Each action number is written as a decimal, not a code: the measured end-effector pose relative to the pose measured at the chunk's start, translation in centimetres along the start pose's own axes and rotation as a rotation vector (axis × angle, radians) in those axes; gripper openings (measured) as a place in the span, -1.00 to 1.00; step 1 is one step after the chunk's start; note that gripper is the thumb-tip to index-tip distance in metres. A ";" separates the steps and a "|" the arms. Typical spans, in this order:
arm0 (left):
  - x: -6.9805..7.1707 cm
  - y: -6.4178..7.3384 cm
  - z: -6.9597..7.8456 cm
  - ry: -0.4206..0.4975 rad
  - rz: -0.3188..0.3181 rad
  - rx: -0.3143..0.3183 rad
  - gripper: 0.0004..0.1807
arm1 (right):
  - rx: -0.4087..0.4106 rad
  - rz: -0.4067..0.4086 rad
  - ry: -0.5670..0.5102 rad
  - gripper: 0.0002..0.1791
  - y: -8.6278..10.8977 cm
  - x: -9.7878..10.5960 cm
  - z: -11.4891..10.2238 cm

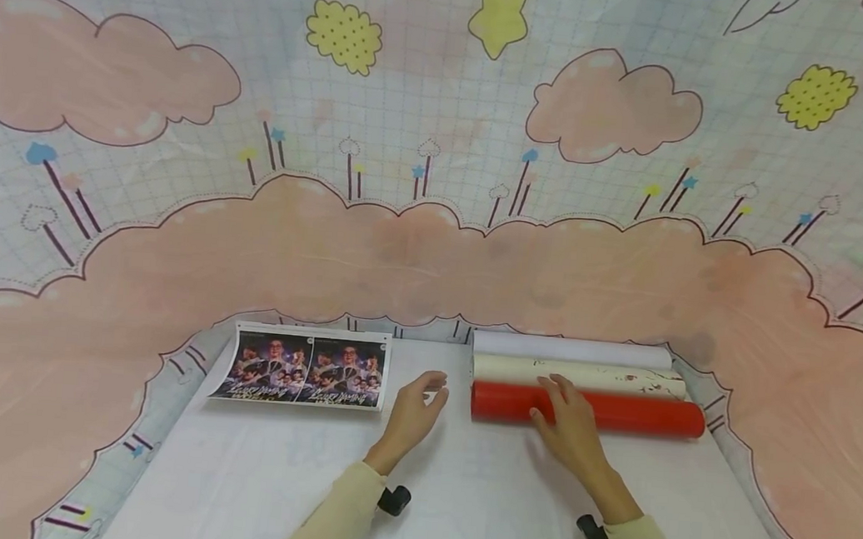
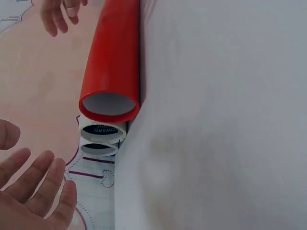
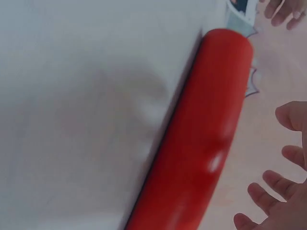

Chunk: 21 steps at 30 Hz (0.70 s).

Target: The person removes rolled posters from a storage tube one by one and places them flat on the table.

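Observation:
Three rolls lie side by side on the white tabletop: a glossy red roll [image 1: 639, 415] in front, a cream patterned roll [image 1: 619, 379] behind it, and a white roll [image 1: 576, 350] at the back. Above the red roll is my right hand [image 1: 571, 425], fingers spread and holding nothing. In the right wrist view, that hand [image 3: 283, 196] shows apart from the red roll [image 3: 201, 129]. My left hand [image 1: 414, 410] hangs with loosely bent fingers between the rolls and a printed sheet [image 1: 312, 370]. The left wrist view shows the red roll's hollow end [image 2: 109, 104].
The sheet bears two matching dark group pictures and lies at the back left, its left edge curling. White tabletop [image 1: 453, 505] stretches in front of the rolls and sheet. A cloth backdrop [image 1: 402, 259] with clouds and stars rises behind and around the table.

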<state>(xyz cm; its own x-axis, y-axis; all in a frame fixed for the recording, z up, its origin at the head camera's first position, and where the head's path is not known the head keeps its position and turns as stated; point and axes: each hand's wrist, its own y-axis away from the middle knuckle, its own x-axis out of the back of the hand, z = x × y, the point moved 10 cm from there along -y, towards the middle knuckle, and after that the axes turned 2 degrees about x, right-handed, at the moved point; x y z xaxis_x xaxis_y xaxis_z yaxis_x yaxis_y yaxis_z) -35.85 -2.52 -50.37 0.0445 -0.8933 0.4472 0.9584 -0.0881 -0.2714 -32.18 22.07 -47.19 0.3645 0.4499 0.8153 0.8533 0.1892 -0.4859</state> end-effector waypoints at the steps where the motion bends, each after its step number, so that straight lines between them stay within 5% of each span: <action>1: -0.4 -0.3 -0.1 0.018 0.000 0.015 -0.72 | -0.001 -0.001 0.005 -0.39 0.0 -0.1 0.2; 9: -2.9 -2.8 -1.0 0.093 0.028 0.081 -0.74 | -0.022 -0.026 0.011 -0.43 -0.3 -0.9 1.7; 21: -5.7 -4.5 -2.4 0.086 -0.013 0.187 -0.65 | -0.056 -0.115 0.024 -0.45 -0.8 -2.8 3.2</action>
<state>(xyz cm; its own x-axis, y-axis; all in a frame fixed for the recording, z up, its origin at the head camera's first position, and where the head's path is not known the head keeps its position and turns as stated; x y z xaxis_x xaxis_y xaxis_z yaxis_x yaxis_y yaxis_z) -41.07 1.93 -53.75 0.0157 -0.9276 0.3732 0.9948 -0.0232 -0.0995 -35.05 23.42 -50.09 0.2711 0.4069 0.8723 0.9092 0.1892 -0.3708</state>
